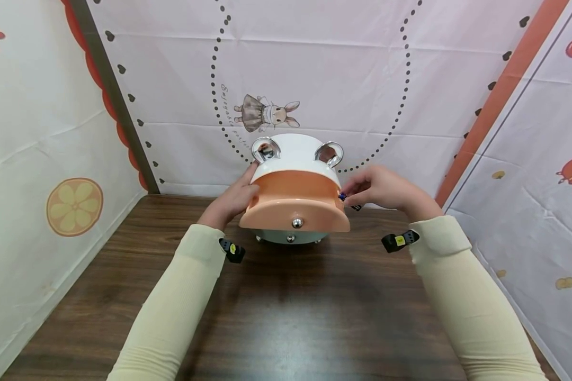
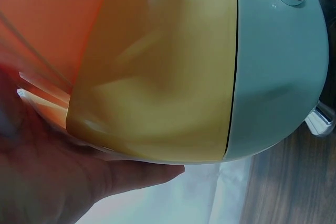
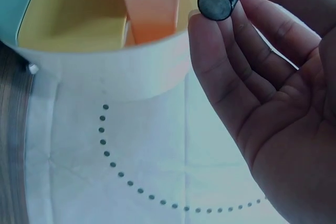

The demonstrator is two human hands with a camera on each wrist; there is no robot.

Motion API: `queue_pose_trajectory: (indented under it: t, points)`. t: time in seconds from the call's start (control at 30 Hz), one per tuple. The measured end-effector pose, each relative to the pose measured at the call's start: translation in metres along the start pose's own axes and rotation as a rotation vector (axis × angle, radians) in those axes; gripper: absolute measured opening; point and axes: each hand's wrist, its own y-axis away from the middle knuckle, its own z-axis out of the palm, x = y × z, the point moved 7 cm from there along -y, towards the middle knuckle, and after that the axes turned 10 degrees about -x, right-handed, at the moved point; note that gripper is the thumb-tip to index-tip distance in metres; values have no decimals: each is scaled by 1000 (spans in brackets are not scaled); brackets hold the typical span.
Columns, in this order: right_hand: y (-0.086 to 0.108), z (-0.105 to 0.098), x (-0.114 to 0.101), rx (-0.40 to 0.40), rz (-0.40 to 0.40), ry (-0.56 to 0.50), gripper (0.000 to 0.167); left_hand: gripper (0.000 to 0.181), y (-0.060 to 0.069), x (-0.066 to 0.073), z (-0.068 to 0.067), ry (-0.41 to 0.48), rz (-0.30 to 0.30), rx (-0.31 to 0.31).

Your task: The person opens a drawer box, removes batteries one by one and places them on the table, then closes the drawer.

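Note:
A small rounded storage box with a white body and silvery ear-like rings stands at the back of the table. Its orange top drawer with a round silver knob is pulled out. My left hand rests against the box's left side, beside the drawer. On the other side my right hand pinches a small black cylinder between fingertips and thumb, near the drawer's right wall. The cylinder has a flat grey end and pale print on its side; its exact kind is unclear. The drawer's inner floor is mostly hidden.
Below the orange drawer are a yellow drawer and a teal drawer, both closed. The dark wooden table extends toward me. A printed cloth hangs behind the box, with more cloth at both sides.

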Motion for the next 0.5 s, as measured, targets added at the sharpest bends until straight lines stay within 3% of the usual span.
queue_pose_trajectory:
  t: [0.2,0.5]
  points:
    - [10,-6,13,30,27,-7,19,78,-20,-20,-6,-14,29,29]
    - [12,-5,38,51,59,3,19,79,-21,-25,-6,1,32,23]
